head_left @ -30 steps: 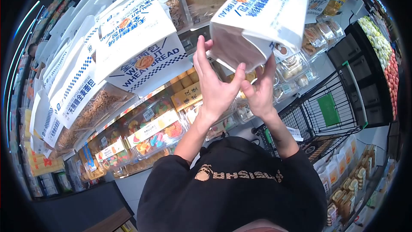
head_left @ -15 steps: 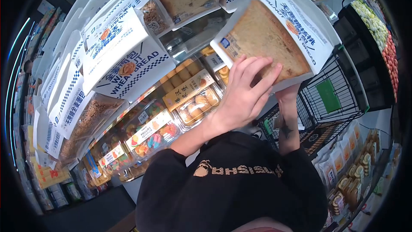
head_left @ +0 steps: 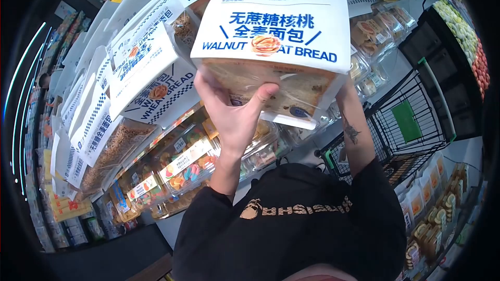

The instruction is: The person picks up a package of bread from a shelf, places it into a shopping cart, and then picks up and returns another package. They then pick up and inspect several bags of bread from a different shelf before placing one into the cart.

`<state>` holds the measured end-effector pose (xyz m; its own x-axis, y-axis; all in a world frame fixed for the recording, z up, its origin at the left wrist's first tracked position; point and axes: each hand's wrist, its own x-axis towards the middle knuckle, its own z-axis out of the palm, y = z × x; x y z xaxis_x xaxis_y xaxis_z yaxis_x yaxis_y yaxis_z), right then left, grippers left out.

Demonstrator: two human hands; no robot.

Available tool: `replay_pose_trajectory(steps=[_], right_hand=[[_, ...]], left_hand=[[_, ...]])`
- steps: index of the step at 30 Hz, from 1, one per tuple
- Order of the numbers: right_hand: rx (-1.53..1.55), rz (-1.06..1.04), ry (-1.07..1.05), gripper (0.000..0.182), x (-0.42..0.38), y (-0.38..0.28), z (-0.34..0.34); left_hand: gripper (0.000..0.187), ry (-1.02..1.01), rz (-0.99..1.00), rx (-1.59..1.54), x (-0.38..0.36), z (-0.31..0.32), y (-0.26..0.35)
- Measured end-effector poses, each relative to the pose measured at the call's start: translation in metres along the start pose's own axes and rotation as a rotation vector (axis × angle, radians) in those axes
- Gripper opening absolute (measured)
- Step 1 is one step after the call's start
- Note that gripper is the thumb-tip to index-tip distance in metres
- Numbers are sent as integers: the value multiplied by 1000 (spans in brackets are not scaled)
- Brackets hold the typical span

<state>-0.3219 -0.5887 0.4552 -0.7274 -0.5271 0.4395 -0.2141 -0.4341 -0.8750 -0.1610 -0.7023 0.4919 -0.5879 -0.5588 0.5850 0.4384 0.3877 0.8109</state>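
A white bag of walnut wheat bread [head_left: 276, 26] is held up in front of me, its printed face toward the camera and its clear window with brown bread facing down toward me. My left hand [head_left: 232, 106] grips its lower left side, thumb across the window and the other fingers mostly hidden at the side. At the bag's lower right edge, my right hand [head_left: 346, 91] shows only around the wrist, its fingers hidden by the bag. More white bread bags [head_left: 151, 80] stand on the shelf at the left.
Clear boxes of sweets and pastries [head_left: 185, 161] lie on a lower shelf. A shopping cart with a green panel [head_left: 406, 119] stands at the right. Packed baked goods [head_left: 435, 208] are at the lower right, and produce [head_left: 458, 31] is at the upper right.
The bread bag has moved left and nearer the camera, turned so its printed face shows upright. My left hand has shifted from its window to its lower left side. The view has shifted slightly.
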Motion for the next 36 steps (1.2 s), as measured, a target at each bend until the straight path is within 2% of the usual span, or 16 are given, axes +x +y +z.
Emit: replay_pose_trajectory(steps=[2,3,4,5,8,9,11,12,15,17,18,26,36], right_hand=[[-13,-26,-63,48,16,-27,16],[-7,-52,-95,47,26,-32,21],[-87,-1,-137,44,41,-29,18],[-41,-174,-151,38,54,-31,28],[-396,-266,-18,30,69,-17,21],[-419,-112,-113,31,62,-16,13],[-149,48,-63,34,45,-11,12],[-151,47,-60,34,35,-11,12],[-273,-74,-162,38,10,-12,17],[-545,-259,-96,41,6,-11,19],[-573,-271,-44,39,7,-4,19],[-545,-231,-35,35,36,9,25],[-553,-240,-27,38,41,15,23]], left_hand=[[80,135,122,71,0,1,1],[80,135,126,69,2,2,1],[76,210,155,110,6,4,-1],[72,283,180,150,10,6,-3],[70,275,169,269,12,9,-24],[71,272,154,288,14,10,-30],[72,235,142,299,12,8,-32],[71,207,125,280,11,8,-33],[68,188,100,241,9,13,-32],[64,190,99,186,11,15,-33],[64,189,101,190,12,15,-35],[62,258,174,328,32,26,-49],[62,279,83,332,35,24,-51]])
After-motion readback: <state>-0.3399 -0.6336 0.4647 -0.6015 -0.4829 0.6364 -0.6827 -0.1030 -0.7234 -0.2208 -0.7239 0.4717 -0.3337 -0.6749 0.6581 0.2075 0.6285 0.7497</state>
